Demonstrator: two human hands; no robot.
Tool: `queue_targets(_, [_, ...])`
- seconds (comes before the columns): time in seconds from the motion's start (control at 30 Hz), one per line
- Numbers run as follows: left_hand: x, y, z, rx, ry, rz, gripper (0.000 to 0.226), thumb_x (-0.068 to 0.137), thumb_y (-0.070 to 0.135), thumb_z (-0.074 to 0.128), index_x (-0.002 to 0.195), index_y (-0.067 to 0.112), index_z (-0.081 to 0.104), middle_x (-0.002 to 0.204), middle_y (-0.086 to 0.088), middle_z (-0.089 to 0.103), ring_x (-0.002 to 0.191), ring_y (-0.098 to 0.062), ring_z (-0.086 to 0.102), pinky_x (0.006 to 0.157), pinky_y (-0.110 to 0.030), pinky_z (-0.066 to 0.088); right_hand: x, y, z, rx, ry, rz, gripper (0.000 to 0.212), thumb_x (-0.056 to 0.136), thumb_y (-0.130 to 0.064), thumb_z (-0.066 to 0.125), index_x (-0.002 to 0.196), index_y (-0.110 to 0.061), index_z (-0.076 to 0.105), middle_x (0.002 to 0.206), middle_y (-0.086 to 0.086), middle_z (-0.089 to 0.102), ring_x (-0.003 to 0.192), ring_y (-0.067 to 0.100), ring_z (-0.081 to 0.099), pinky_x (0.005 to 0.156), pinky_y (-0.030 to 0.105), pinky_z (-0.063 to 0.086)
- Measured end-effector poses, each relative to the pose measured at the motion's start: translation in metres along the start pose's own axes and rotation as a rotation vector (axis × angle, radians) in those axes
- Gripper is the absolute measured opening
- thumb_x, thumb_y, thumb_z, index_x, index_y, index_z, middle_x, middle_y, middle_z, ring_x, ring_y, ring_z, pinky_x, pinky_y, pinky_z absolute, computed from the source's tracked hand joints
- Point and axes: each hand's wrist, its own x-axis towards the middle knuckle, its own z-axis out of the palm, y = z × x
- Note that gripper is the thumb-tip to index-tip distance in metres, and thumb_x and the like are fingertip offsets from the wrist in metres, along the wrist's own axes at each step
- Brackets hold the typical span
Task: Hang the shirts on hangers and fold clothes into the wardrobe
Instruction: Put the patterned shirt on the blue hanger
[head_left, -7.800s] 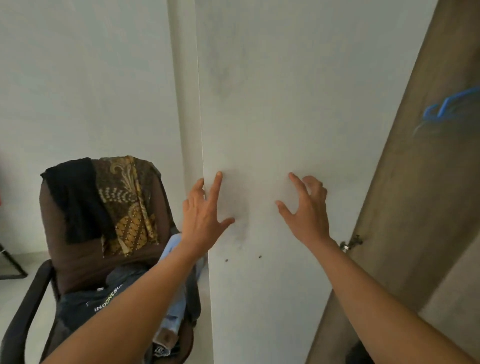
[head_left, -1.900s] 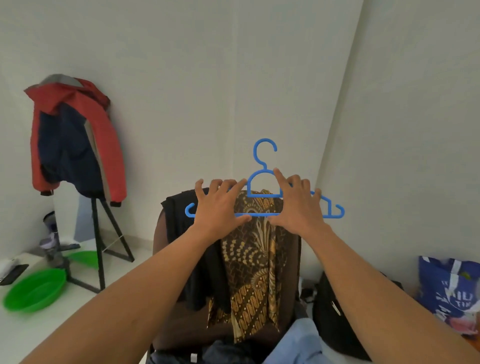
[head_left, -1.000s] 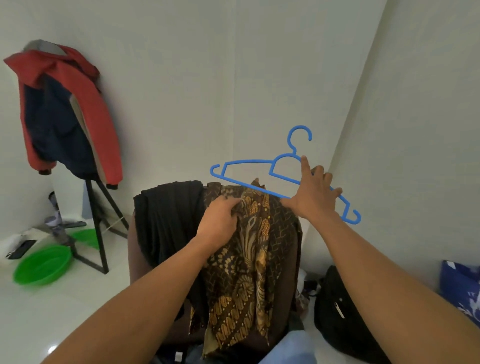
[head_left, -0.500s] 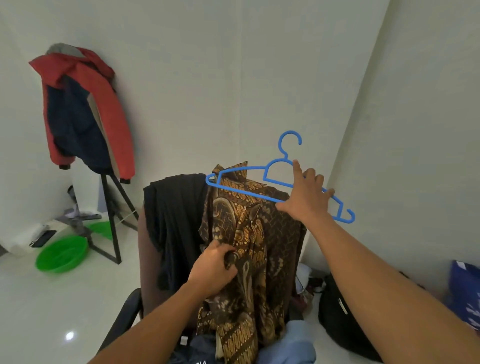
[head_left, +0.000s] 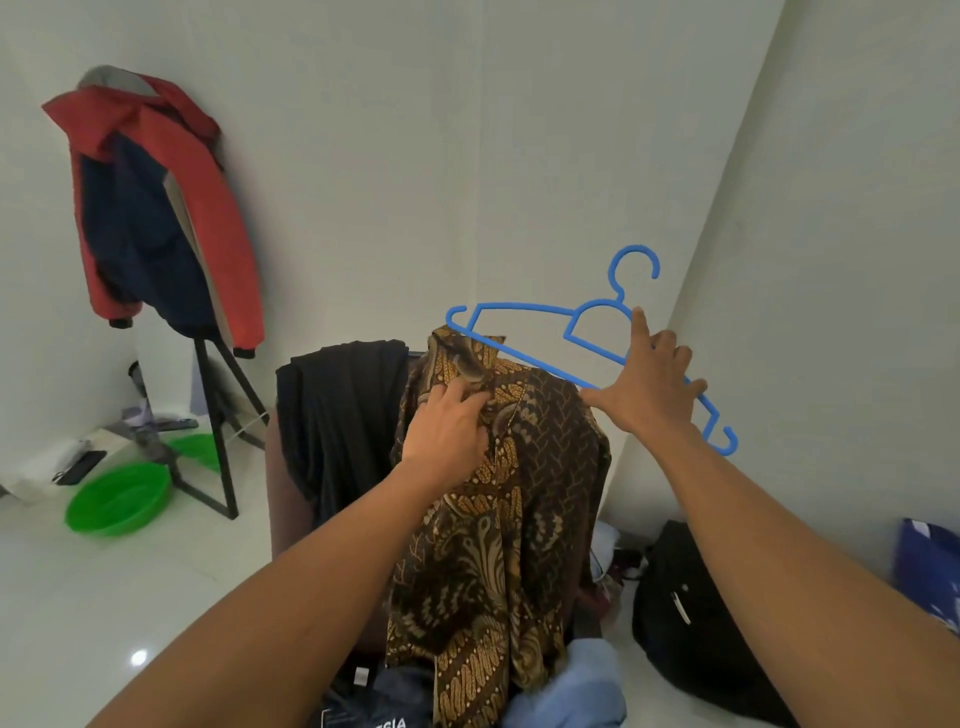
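left grip (head_left: 447, 431): pinching shirt (head_left: 493, 545) near collar, centre frame;
right grip (head_left: 649, 389): grasping hanger (head_left: 519, 307), right of centre

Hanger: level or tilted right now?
Tilted: the hanger has its left end high above the shirt collar, its right end down past the right hand.

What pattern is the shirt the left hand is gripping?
The shirt is dark brown with a gold batik-style print; the head view shows it.

Left hand (head_left: 447, 434) and right hand (head_left: 649, 397) bare, forearms (head_left: 311, 582) bare as far as seen
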Motion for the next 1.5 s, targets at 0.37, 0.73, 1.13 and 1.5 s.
queue_targets(0.37, [0.004,-0.002,-0.02,-0.01,0.305,-0.12,0.026,0.089,0.051,0.061,0.085,0.026,0.056,0.102,0.007,0.055,0.102,-0.017,0.047,0.092,-0.04,0.039,0.004,-0.011,0.005,0.063,0.013,-0.011,0.125,0.066,-0.056,0.084,0.156,-0.028,0.002,0.141,0.011,0.035,0.129,0.033,0.037,0.098,0.064,0.037])
queue_targets(0.73, [0.024,0.003,-0.019,0.078,0.133,0.003,0.045,0.1,0.046,0.043,0.137,0.021,0.047,0.126,-0.002,0.063,0.111,-0.022,0.061,0.1,-0.042,0.045,0.007,0.0,0.001,0.039,0.033,0.006,0.125,0.066,-0.059,0.084,0.156,-0.027,0.003,0.143,0.013,0.035,0.13,0.034,0.038,0.098,0.065,0.039])
queue_targets(1.13, [0.042,0.003,-0.042,-0.196,0.008,-0.29,0.023,0.087,0.008,0.065,0.105,0.017,0.053,0.101,-0.002,0.059,0.085,-0.018,0.059,0.074,-0.034,0.056,0.004,0.01,0.001,-0.013,0.046,-0.025,0.126,0.064,-0.06,0.083,0.155,-0.029,0.002,0.138,0.012,0.038,0.125,0.032,0.04,0.096,0.062,0.041])
queue_targets(1.5, [0.035,-0.019,-0.078,-0.097,-0.288,-0.23,0.033,0.088,-0.002,0.056,0.117,0.007,0.068,0.122,-0.008,0.063,0.107,-0.024,0.062,0.086,-0.029,0.053,-0.007,0.007,-0.011,-0.007,0.041,-0.054,0.123,0.065,-0.057,0.084,0.155,-0.029,0.004,0.138,0.01,0.037,0.127,0.031,0.038,0.098,0.063,0.039])
